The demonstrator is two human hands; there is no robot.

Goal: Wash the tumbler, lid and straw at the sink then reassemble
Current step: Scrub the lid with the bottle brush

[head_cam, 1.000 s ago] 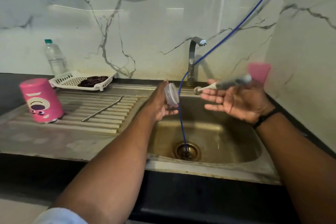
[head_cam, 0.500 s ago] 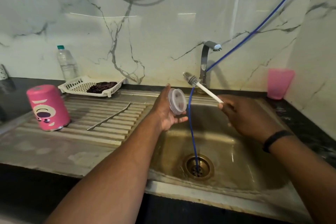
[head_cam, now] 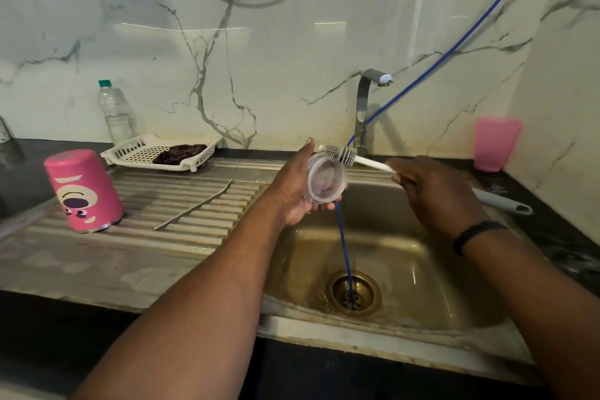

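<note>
- The steel sink [head_cam: 431, 312] is seen at 5 o'clock, with a ridged draining board [head_cam: 181, 214] extending toward 9 o'clock.
- A pink tumbler [head_cam: 83, 191] is stood upside down on the board at 9 o'clock.
- The clear lid [head_cam: 325, 181] is held above the basin near centre, gripped by the left hand [head_cam: 293, 188] with fingers curled around its rim.
- A white brush [head_cam: 354, 160] is pinched by the right hand [head_cam: 435, 195], its bristles laid against the lid's upper rim at 12 o'clock.
- The metal straw [head_cam: 193, 204] is left lying on the ridges, between tumbler and lid.
</note>
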